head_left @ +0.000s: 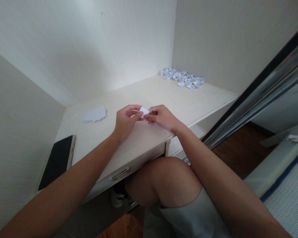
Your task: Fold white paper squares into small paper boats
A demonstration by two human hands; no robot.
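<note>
The fingers of the left hand point(125, 121) and the right hand point(162, 118) were pinched shut on a small white paper piece point(144, 111), held between them at the centre of the frame, just above the pale worktop point(139, 94). A stack of flat sheets point(94, 114) lay left of the hands. A heap of folded papers point(182, 78) sat well apart at the upper right, against the wall. A dark phone point(57, 161) rested at the worktop's lower left edge.
</note>
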